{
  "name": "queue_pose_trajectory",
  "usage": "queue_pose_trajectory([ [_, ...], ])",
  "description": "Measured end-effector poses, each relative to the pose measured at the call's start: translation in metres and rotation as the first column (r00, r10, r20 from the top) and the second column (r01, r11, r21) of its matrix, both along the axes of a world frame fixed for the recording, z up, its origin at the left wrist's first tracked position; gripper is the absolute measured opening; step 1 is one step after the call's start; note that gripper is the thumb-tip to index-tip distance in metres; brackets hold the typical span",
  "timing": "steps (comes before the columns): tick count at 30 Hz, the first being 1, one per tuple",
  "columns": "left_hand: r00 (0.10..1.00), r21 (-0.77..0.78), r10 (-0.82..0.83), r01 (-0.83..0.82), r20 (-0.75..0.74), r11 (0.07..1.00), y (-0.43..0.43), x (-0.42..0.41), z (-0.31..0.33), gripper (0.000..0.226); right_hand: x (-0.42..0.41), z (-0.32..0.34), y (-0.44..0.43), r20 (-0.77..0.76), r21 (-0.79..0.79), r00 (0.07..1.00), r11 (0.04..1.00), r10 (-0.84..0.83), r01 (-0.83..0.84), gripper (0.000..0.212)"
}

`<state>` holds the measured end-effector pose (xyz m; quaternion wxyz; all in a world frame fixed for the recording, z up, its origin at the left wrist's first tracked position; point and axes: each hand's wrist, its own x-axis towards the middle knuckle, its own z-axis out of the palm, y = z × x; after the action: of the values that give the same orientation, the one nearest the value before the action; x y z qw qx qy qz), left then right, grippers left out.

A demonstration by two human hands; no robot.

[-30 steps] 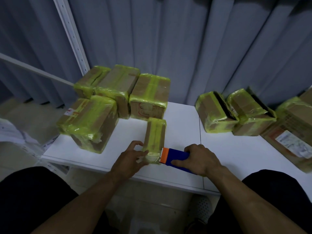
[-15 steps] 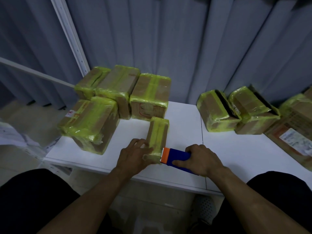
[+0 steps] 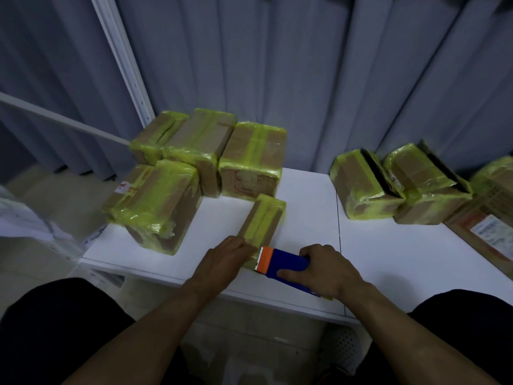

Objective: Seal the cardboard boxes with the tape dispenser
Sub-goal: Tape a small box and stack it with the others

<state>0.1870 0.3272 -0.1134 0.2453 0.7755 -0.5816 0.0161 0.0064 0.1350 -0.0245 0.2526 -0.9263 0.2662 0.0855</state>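
A small narrow cardboard box [image 3: 263, 220] with a yellow-green tape strip along its top lies near the front edge of the white table [image 3: 305, 207]. My left hand [image 3: 224, 259] rests flat on the box's near left end, fingers straight, pressing the tape down. My right hand [image 3: 324, 268] grips the blue tape dispenser [image 3: 283, 263]; its orange toothed head sits against the box's near end.
Several boxes wrapped in yellow-green tape stand in a cluster at the back left [image 3: 200, 151], the nearest [image 3: 158, 204] close to my left hand. Two more taped boxes [image 3: 363, 184] and a larger labelled carton [image 3: 488, 220] are at the right. Grey curtains hang behind.
My left hand has gone from gripping the box's near end to lying flat over it. The box has swung slightly to the right. The dispenser has barely moved.
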Motion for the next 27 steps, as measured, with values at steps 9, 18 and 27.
queue_pose_trajectory([
  [9,0.974,0.055,0.156,-0.149,-0.165,0.987,-0.007,-0.008,0.011,0.034,-0.007,0.002,-0.001,-0.017,0.068,1.0,0.998,-0.017,0.018,0.059],
  [18,0.992,0.007,0.096,-0.096,-0.086,0.995,-0.011,-0.003,0.008,0.022,-0.042,0.012,-0.022,0.001,0.11,0.997,0.991,-0.082,0.082,0.05],
  [27,0.993,-0.026,0.065,-0.067,-0.1,0.997,-0.012,-0.005,0.009,0.029,-0.05,0.01,-0.023,-0.009,0.161,0.996,0.983,-0.09,0.09,0.051],
])
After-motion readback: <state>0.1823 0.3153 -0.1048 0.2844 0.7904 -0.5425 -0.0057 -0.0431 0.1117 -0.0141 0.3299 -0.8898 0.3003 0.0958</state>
